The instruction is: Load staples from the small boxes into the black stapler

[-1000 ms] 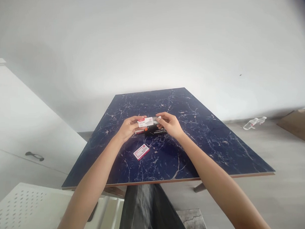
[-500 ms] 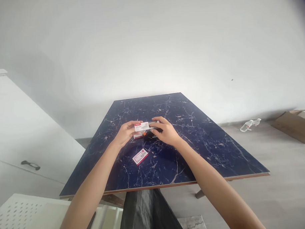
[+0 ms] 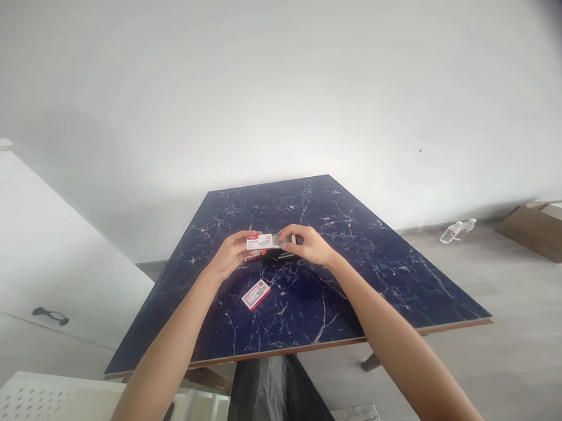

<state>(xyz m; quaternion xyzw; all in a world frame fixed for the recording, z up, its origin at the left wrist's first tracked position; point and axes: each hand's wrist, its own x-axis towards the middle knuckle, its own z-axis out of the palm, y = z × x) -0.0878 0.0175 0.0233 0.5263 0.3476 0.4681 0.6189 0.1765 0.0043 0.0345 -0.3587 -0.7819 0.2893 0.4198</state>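
Note:
My left hand point(image 3: 231, 254) grips a small red-and-white cardboard box point(image 3: 259, 242), printed with what looks like a strip of staples. From its right end a pale inner tray point(image 3: 276, 240) sticks out, with something grey in it. The thumb and forefinger of my right hand point(image 3: 307, 243) are pinched together at this tray; what they hold is too small to tell. Just below the hands is a black object point(image 3: 276, 255) with an orange part, mostly hidden, beside another red-and-white item point(image 3: 252, 254). Nearer me a similar box point(image 3: 256, 295) lies flat on the table.
The blue marble-patterned table point(image 3: 313, 332) stands against a white wall. On the left are a white cabinet point(image 3: 56, 255) and a perforated white surface point(image 3: 25, 410). Plastic bottles point(image 3: 452, 232) and a cardboard box point(image 3: 540, 232) lie on the floor at right.
My right fingers have drawn in to a pinch at the tray, and more of the tray's inside shows. My left hand keeps its hold on the box. The view has shifted slightly.

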